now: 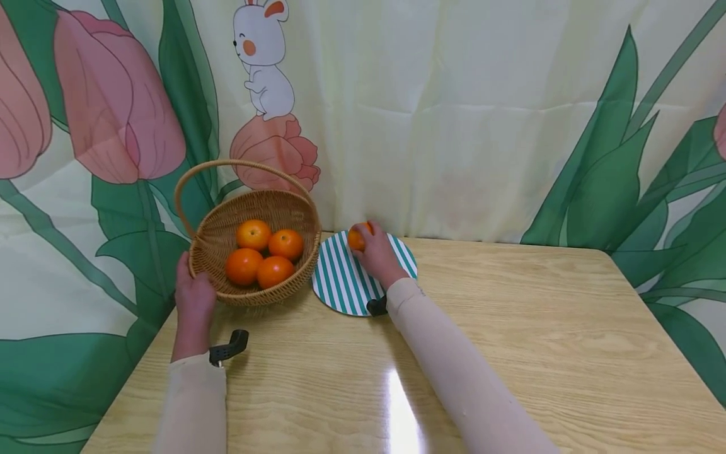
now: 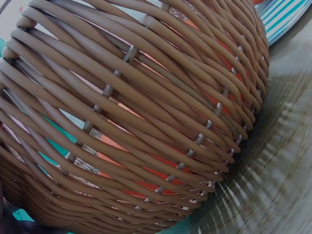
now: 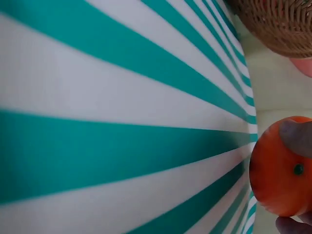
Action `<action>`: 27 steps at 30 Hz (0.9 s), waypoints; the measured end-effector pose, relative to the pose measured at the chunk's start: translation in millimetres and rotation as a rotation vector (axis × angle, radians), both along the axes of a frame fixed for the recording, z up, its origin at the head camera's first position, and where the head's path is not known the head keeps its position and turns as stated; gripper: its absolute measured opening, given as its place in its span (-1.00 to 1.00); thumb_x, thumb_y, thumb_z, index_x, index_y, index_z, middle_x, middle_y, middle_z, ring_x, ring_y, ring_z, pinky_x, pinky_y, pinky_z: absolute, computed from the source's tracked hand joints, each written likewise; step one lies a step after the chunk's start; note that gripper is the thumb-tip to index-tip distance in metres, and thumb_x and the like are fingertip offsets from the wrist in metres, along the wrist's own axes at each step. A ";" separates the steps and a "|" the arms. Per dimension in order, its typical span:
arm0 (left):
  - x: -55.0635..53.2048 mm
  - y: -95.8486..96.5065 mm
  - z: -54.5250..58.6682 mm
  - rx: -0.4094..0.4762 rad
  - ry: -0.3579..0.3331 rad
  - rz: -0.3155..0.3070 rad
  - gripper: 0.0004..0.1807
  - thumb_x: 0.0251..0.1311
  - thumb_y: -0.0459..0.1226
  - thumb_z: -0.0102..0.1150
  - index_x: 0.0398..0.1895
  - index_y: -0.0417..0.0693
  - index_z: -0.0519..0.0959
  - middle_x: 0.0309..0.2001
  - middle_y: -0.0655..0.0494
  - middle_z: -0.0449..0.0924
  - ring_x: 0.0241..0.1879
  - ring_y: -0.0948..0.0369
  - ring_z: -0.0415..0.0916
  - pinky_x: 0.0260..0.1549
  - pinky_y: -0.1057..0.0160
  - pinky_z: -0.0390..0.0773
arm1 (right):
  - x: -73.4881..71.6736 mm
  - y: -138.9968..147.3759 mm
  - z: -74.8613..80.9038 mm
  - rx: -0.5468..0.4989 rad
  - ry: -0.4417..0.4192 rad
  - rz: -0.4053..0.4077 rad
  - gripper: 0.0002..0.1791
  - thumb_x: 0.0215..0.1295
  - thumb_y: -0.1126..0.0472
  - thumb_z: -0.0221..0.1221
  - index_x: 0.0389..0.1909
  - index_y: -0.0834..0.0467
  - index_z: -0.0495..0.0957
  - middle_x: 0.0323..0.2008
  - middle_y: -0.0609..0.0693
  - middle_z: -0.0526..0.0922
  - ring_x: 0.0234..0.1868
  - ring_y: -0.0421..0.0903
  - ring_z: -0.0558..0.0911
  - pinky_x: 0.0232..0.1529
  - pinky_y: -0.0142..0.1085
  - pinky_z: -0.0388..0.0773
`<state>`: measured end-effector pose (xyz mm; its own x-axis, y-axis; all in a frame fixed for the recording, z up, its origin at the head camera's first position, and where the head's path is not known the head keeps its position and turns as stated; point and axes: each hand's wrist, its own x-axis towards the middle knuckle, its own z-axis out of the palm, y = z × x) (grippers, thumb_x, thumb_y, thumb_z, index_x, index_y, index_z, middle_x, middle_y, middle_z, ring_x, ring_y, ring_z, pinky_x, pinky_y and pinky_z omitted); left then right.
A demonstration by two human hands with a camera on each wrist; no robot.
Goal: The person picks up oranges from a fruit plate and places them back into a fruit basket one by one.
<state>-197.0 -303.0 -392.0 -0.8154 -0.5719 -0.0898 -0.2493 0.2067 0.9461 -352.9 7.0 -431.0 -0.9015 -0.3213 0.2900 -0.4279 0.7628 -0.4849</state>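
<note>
On the left of the head view, my left hand grips the near-left rim of a brown wicker basket, which tilts with its opening facing me. Several oranges lie together inside it. The basket's woven side fills the left wrist view, with orange colour showing through the gaps. My right hand reaches over a round plate with green and white stripes and holds one orange at its far part. In the right wrist view, a thumb and fingertips hold this orange close over the plate's far edge.
A light wooden table stretches to the right and in front. The basket's tall arched handle rises at its back. Behind the table hangs a curtain printed with tulips and a rabbit.
</note>
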 end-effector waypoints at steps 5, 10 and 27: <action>-0.1 -0.7 2.2 -0.002 0.004 0.007 -0.33 0.26 -0.27 -0.54 0.39 0.44 -0.35 0.45 0.10 -0.26 0.35 -0.01 0.00 0.24 -0.06 0.19 | 8.5 1.6 5.6 -0.027 -0.024 0.021 -0.45 0.13 0.12 0.21 0.14 -0.14 0.27 0.30 0.11 0.10 0.12 0.13 0.34 0.12 -0.06 0.41; -1.4 -1.9 1.7 0.007 0.007 0.009 -0.32 0.25 -0.28 -0.53 0.40 0.44 -0.34 0.45 0.09 -0.25 0.35 0.00 0.01 0.24 -0.04 0.20 | 19.4 2.1 11.3 -0.024 -0.027 0.029 -0.45 0.13 0.10 0.21 0.15 -0.16 0.25 0.30 0.11 0.11 0.11 0.12 0.36 0.12 -0.05 0.42; -0.4 -2.0 3.3 0.021 0.002 0.002 -0.31 0.24 -0.28 -0.52 0.39 0.47 -0.34 0.45 0.14 -0.26 0.36 0.04 -0.03 0.27 -0.02 0.17 | 51.2 3.2 28.5 -0.122 0.059 0.079 -0.43 0.10 0.04 0.23 0.15 -0.15 0.28 0.29 0.10 0.16 0.11 0.13 0.42 0.07 -0.07 0.47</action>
